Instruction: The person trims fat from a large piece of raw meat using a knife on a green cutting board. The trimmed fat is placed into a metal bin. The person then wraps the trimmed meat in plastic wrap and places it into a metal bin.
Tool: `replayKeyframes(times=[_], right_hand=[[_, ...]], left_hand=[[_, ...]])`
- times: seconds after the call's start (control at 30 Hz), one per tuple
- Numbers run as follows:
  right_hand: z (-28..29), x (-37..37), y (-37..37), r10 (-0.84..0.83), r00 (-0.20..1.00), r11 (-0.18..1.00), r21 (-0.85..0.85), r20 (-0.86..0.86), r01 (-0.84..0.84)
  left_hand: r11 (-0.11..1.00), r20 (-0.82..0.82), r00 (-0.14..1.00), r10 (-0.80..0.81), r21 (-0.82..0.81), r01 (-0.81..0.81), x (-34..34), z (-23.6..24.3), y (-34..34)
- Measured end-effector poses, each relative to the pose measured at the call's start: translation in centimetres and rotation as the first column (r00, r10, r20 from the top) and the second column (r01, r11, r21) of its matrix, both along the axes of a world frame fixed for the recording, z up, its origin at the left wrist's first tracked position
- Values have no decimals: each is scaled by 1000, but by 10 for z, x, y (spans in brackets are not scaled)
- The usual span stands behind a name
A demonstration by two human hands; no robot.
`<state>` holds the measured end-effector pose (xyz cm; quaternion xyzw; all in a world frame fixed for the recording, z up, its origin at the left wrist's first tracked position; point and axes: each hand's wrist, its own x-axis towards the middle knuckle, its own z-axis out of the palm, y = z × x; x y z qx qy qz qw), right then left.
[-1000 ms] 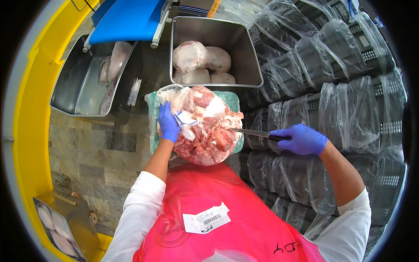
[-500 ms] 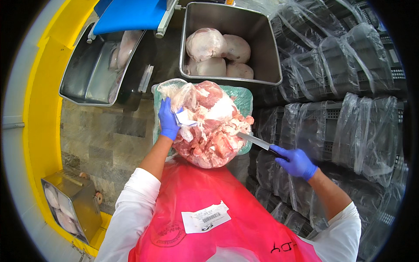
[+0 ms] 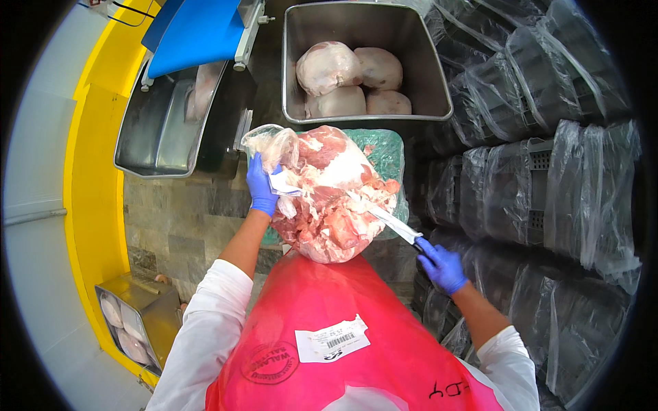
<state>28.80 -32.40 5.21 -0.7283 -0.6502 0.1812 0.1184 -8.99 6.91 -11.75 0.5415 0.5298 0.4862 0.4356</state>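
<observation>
A large mass of raw meat with white fat lies on a green plastic-lined block or tray just in front of me. My left hand, in a blue glove, grips crumpled clear plastic and a white paper at the meat's left side. My right hand, also gloved, is closed on the dark handle of a long knife. The blade points up and left, its tip in or against the middle-right of the meat.
A steel bin holds several pale meat pieces behind the block. At left stand another steel bin, a blue belt or board, a yellow barrier and a lower bin. Stacked grey crates draped in plastic line the right.
My right hand has moved down and left, and the knife now angles more steeply across the meat, its tip farther left. My left hand still grips the plastic at the same side.
</observation>
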Motion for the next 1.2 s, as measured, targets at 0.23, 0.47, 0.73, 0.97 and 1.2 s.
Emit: replayKeyframes(times=[0.23,0.47,0.73,0.97,1.2], right_hand=[[-16,-68,-26,-260,957,960,75,-131,271],[75,-83,-53,-406,882,914,-119,-239,388],[199,-104,-28,-271,956,958,-67,113,280],[274,-113,84,7,928,936,-330,372,125],[309,-80,191,30,992,708,-703,122,65]], left_hand=[[967,-454,891,-23,214,134,14,43,-14],[983,-463,886,10,166,76,15,44,-17],[949,-509,858,73,301,98,20,57,-28],[966,-404,913,54,253,55,20,50,-28],[952,-407,910,77,302,55,21,37,-29]])
